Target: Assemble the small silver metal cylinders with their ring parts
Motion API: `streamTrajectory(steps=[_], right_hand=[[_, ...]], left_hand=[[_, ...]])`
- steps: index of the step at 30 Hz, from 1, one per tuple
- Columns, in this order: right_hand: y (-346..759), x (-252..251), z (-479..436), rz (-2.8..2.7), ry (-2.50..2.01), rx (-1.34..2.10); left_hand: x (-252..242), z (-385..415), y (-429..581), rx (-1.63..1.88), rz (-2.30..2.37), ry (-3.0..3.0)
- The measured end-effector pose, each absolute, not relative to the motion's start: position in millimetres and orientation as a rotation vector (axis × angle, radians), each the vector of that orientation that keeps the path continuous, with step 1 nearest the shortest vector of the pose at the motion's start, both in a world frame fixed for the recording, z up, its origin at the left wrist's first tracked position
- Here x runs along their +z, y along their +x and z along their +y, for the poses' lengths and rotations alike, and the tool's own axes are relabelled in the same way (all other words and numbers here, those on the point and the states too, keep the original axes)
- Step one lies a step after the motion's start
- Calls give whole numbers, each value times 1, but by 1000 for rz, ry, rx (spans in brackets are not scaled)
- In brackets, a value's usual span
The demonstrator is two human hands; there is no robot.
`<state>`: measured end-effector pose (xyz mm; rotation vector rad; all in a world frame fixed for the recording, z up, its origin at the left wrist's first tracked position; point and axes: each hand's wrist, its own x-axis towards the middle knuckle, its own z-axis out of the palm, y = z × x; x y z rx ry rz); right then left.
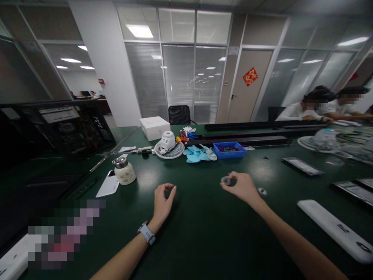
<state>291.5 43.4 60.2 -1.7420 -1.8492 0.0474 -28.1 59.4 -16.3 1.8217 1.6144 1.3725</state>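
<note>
We have our right hand [242,186] raised over the green bench [198,229], its thumb and fingers pinched around a small round part [225,181]. That piece sits between the fingertips, above the bench to the right of the middle, and the grip is closed on it. A second small disc [262,191] lies flat on the bench, just beside our right wrist.

Our left hand [162,202] hangs nearer the middle, fingers loosely curled, with a gap between thumb and forefinger and nothing in it that we can see. We wear a watch [146,233] with a pale strap on that wrist.

Beyond our hands, we have light blue fan blades [194,154] bunched together, touching or nearly touching a blue tray [230,154] of small, dark bits. To their left, a white fan housing [168,140] rests on a round grille [175,154], with a white box [155,129] behind it. A cream jar [125,174] stands upright to the left of our left hand. On our right lies a long white panel [332,229]. Two people sit farther off on that side.
</note>
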Motion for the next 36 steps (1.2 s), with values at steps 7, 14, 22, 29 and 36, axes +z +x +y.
streamTrajectory(steps=[7,14,22,29,36], right_hand=[[194,28,55,-1984,-1182,743],[187,11,48,-2041,-1154,611],[199,-7,48,-2062,-1152,493],[199,-11,50,-2055,-1144,458],[193,-8,51,-2033,-1103,497]], left_hand=[[1,42,-17,1166,1257,2043],[5,44,-15,1128,1202,2035],[-2,50,0,1184,1182,2034],[6,59,-4,1425,1307,1966],[-4,56,-32,817,1617,2207]])
